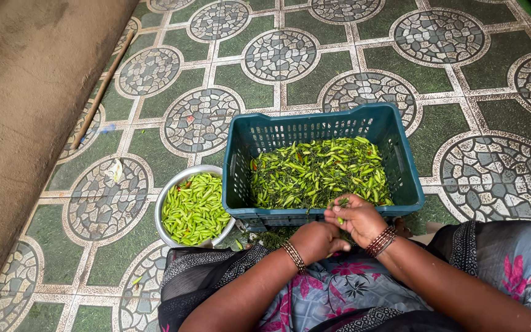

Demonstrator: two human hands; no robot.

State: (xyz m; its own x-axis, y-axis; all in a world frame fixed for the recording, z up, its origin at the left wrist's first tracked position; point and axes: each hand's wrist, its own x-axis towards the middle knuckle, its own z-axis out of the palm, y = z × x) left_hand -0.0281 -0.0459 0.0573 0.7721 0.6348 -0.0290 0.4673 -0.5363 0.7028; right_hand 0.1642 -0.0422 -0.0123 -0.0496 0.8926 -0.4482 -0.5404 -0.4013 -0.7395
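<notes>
Two bare hands meet above a floral-clothed lap: the left hand (316, 240) is clenched, its grip's contents hidden; the right hand (357, 216) pinches a small green chilli (341, 209). Beyond them on the patterned tile floor (462, 80), a round metal bowl (170, 187) of trimmed chillies touches a teal plastic crate (314, 123) of stemmed ones.

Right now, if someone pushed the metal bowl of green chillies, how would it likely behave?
The metal bowl would probably slide easily on the smooth tiled floor. Heaped green chillies add little weight, so it seems light. Its wide, low shape makes tipping unlikely.
</notes>
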